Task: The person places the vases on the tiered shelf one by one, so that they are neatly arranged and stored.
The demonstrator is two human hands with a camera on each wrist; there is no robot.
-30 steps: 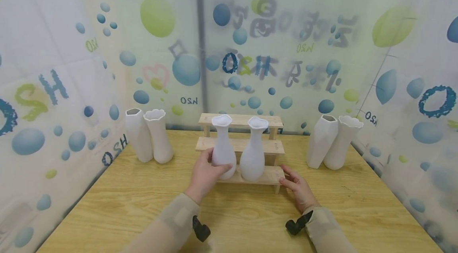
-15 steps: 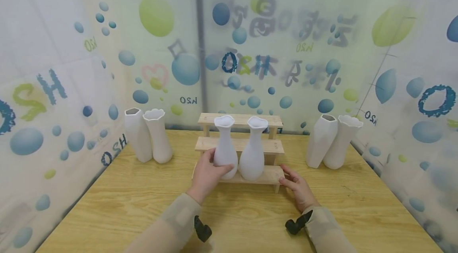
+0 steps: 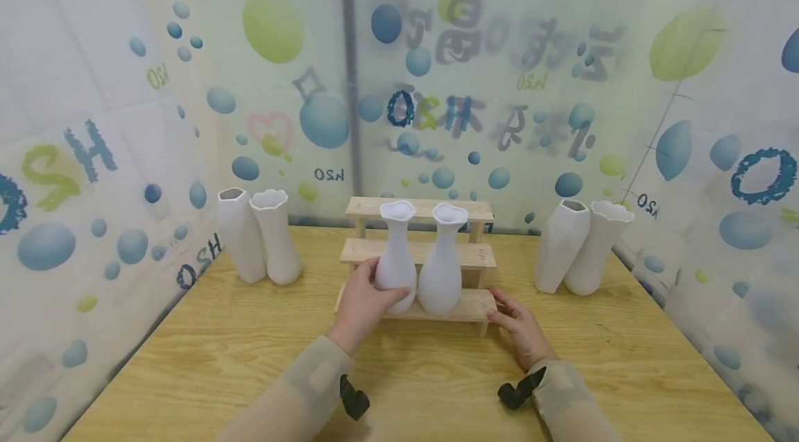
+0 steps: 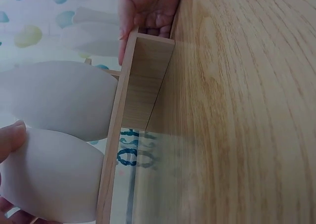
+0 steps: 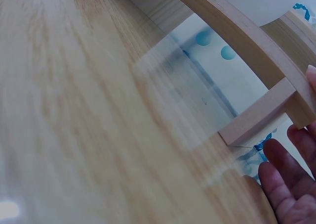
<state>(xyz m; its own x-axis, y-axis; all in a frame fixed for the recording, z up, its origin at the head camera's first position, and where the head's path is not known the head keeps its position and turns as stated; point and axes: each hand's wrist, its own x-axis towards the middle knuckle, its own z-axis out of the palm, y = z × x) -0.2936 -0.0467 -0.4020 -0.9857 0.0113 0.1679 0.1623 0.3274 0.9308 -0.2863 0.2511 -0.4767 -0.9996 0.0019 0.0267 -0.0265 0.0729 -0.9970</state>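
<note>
My left hand (image 3: 365, 303) grips the lower body of a white vase (image 3: 397, 248) with a narrow neck and wavy rim, thumb across its front. The vase stands upright on the lowest step of a three-step wooden plant stand (image 3: 418, 252). Close at its right stands a matching vase (image 3: 442, 275); their bellies meet or nearly meet in the left wrist view, where the held vase (image 4: 54, 177) is nearer. My right hand (image 3: 521, 331) holds the right end of the lowest step, thumb at its front corner. In the right wrist view, fingers (image 5: 284, 174) curl beside the step's leg (image 5: 259, 112).
On the wooden table (image 3: 424, 386), a faceted white vase (image 3: 243, 237) and a scalloped-rim vase (image 3: 277, 241) stand at the left. A similar faceted vase (image 3: 562, 248) and scalloped vase (image 3: 596, 251) stand at the right. Printed curtains (image 3: 268, 88) enclose the table's back and sides.
My left hand has shifted the gripped vase a little to the right along the lowest step, narrowing the gap to the other vase. The right hand stays at the step's end.
</note>
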